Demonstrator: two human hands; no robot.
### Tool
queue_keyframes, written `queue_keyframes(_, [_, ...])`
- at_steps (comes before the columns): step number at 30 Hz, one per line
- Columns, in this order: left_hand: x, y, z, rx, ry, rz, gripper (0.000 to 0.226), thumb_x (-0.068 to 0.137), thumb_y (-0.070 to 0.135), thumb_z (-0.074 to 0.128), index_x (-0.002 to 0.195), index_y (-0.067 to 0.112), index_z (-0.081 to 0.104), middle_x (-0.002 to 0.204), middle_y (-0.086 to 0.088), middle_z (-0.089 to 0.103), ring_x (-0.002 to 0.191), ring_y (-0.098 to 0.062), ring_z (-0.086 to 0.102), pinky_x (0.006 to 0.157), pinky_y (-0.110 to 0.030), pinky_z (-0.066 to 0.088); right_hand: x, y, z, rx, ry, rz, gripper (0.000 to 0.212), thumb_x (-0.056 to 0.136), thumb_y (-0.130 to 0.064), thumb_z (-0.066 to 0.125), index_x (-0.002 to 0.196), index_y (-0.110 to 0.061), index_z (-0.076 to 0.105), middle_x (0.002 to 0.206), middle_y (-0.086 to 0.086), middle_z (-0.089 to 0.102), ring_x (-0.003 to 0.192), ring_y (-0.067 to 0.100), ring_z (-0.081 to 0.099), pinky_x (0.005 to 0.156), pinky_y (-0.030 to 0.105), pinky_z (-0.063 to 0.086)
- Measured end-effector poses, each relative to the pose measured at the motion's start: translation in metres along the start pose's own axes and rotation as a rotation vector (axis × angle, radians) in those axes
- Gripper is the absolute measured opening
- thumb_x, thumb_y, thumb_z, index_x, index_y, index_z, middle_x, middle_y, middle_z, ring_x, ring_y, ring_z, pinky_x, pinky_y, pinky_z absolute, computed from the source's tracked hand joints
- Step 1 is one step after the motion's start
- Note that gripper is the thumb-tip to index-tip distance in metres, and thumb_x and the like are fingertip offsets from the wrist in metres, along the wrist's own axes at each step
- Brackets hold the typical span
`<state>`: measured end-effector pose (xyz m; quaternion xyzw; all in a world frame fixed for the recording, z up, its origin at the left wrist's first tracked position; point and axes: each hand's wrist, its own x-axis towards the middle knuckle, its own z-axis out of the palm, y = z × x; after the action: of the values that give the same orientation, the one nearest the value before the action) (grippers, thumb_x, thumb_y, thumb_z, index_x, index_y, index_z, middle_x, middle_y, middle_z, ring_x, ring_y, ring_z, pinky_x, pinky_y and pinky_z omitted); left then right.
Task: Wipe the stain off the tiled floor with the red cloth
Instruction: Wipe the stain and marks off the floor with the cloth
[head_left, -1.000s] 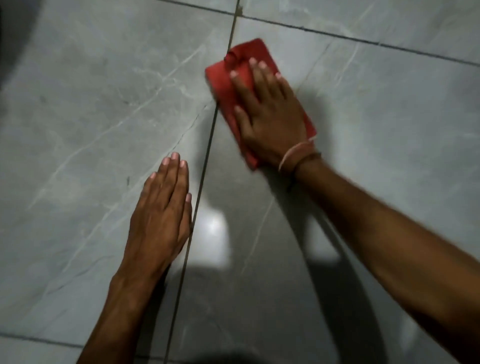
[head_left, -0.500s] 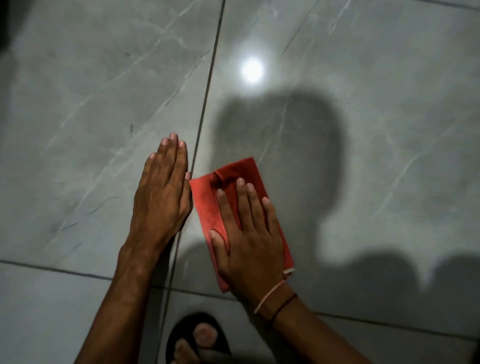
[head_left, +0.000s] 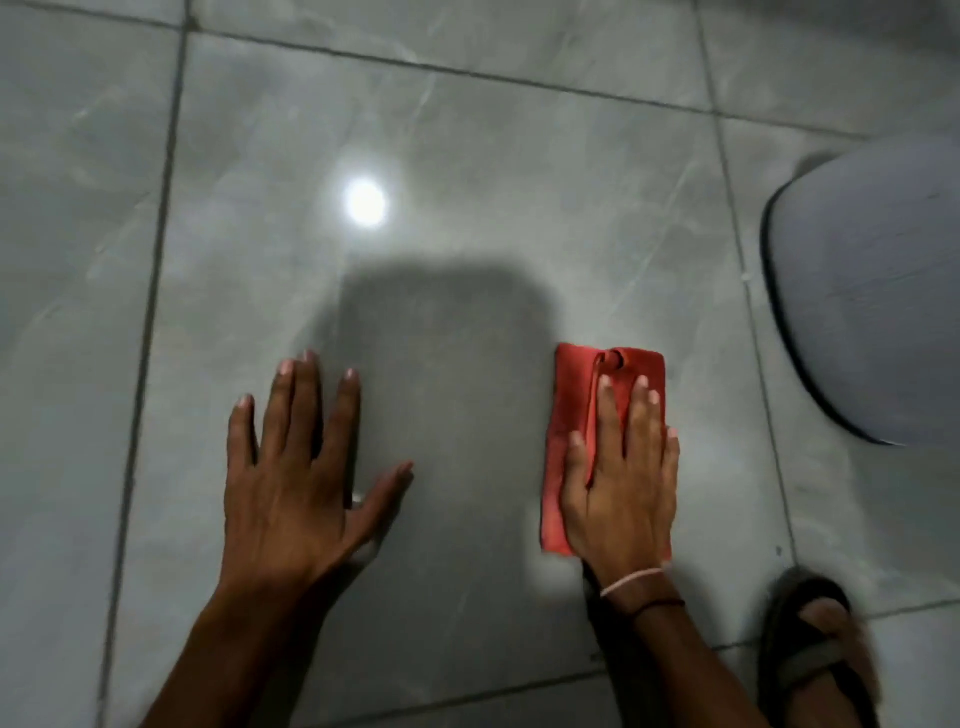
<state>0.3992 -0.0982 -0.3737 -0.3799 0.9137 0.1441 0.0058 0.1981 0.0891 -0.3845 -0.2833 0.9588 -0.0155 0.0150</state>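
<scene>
A folded red cloth (head_left: 571, 410) lies flat on the grey tiled floor (head_left: 467, 130), right of centre. My right hand (head_left: 621, 483) presses down on the cloth with its fingers spread over it; the cloth's top and left edge show past the fingers. My left hand (head_left: 301, 467) rests flat on the bare tile to the left, fingers apart, holding nothing. I cannot make out any stain on the glossy tile; part of it lies in my shadow.
A pale grey rounded object (head_left: 872, 291) sits on the floor at the right edge. My foot in a dark sandal (head_left: 815, 644) stands at the lower right, close to my right forearm. A lamp reflection (head_left: 366, 202) glares on the tile ahead. Grout lines cross left and top.
The cloth under my right hand has slid to the right, away from my left hand. My left hand has spread its fingers wider. The view has shifted, bringing in the grey object.
</scene>
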Motion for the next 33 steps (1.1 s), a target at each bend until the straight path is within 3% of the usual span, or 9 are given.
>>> queue_keyframes(5, [0.024, 0.019, 0.016, 0.086, 0.014, 0.053, 0.094, 0.088, 0.077, 0.042, 0.164, 0.024, 0.033, 0.177, -0.016, 0.016, 0.164, -0.031, 0.015, 0.128, -0.064, 0.012, 0.135, 0.023, -0.011, 0.093, 0.028, 0.194, 0.063, 0.108, -0.041, 0.031, 0.166, -0.023, 0.017, 0.175, 0.014, 0.013, 0.163, 0.03, 0.014, 0.132, 0.053, 0.015])
queue_keyframes(8, [0.037, 0.027, 0.018, 0.108, 0.033, 0.101, 0.093, 0.087, 0.076, 0.046, 0.162, 0.021, 0.039, 0.174, -0.021, 0.023, 0.161, -0.038, 0.024, 0.124, -0.071, 0.015, 0.23, 0.015, -0.02, 0.114, 0.006, 0.169, 0.064, 0.11, -0.04, 0.032, 0.167, -0.023, 0.01, 0.176, 0.015, 0.006, 0.164, 0.031, 0.007, 0.133, 0.052, 0.007])
queue_keyframes(12, [0.068, 0.042, 0.016, 0.149, 0.05, 0.174, 0.094, 0.089, 0.078, 0.044, 0.163, 0.022, 0.036, 0.173, -0.024, 0.025, 0.161, -0.041, 0.024, 0.121, -0.074, 0.018, 0.314, -0.023, -0.026, 0.117, -0.036, 0.15, 0.065, 0.11, -0.044, 0.027, 0.167, -0.02, 0.009, 0.176, 0.016, 0.005, 0.164, 0.032, 0.005, 0.133, 0.053, 0.006])
queue_keyframes(18, [0.081, 0.042, 0.023, 0.143, 0.081, 0.197, 0.089, 0.091, 0.078, 0.041, 0.162, 0.024, 0.038, 0.17, -0.024, 0.032, 0.159, -0.041, 0.029, 0.121, -0.075, 0.018, 0.217, -0.021, -0.011, 0.114, -0.005, -0.112, 0.063, 0.107, -0.048, 0.032, 0.166, -0.03, 0.018, 0.176, 0.008, 0.012, 0.163, 0.025, 0.014, 0.131, 0.049, 0.013])
queue_keyframes(21, [0.083, 0.043, 0.023, 0.147, 0.078, 0.198, 0.089, 0.091, 0.078, 0.041, 0.162, 0.024, 0.039, 0.17, -0.025, 0.031, 0.159, -0.041, 0.028, 0.121, -0.076, 0.017, 0.25, -0.003, -0.017, 0.103, 0.009, -0.017, 0.062, 0.108, -0.046, 0.036, 0.165, -0.028, 0.022, 0.175, 0.01, 0.014, 0.162, 0.028, 0.016, 0.13, 0.054, 0.019])
queue_keyframes(25, [0.081, 0.043, 0.022, 0.141, 0.072, 0.208, 0.091, 0.091, 0.078, 0.042, 0.163, 0.024, 0.035, 0.171, -0.024, 0.028, 0.161, -0.041, 0.024, 0.121, -0.075, 0.016, 0.318, -0.032, -0.025, 0.086, -0.007, 0.091, 0.069, 0.109, -0.052, 0.028, 0.167, -0.022, 0.006, 0.175, 0.017, 0.005, 0.163, 0.034, 0.008, 0.132, 0.056, 0.011])
queue_keyframes(28, [0.077, 0.043, 0.022, 0.124, 0.094, 0.211, 0.092, 0.09, 0.078, 0.044, 0.164, 0.024, 0.035, 0.171, -0.024, 0.028, 0.161, -0.04, 0.025, 0.122, -0.074, 0.016, 0.269, -0.064, -0.012, 0.095, 0.004, -0.128, 0.068, 0.109, -0.054, 0.027, 0.167, -0.026, 0.008, 0.176, 0.014, 0.006, 0.164, 0.03, 0.007, 0.134, 0.051, 0.005])
queue_keyframes(30, [0.076, 0.045, 0.021, 0.115, 0.099, 0.209, 0.092, 0.089, 0.078, 0.046, 0.163, 0.023, 0.037, 0.171, -0.024, 0.03, 0.16, -0.041, 0.026, 0.122, -0.074, 0.017, 0.235, -0.046, -0.01, 0.098, 0.0, -0.271, 0.062, 0.109, -0.047, 0.032, 0.166, -0.03, 0.016, 0.176, 0.01, 0.012, 0.163, 0.026, 0.012, 0.133, 0.048, 0.01])
queue_keyframes(33, [0.078, 0.044, 0.018, 0.115, 0.105, 0.214, 0.092, 0.089, 0.077, 0.047, 0.162, 0.022, 0.039, 0.169, -0.025, 0.032, 0.159, -0.042, 0.029, 0.121, -0.076, 0.019, 0.265, 0.005, -0.031, 0.039, 0.038, -0.072, 0.059, 0.11, -0.038, 0.037, 0.166, -0.026, 0.021, 0.174, 0.011, 0.018, 0.16, 0.031, 0.023, 0.13, 0.049, 0.023])
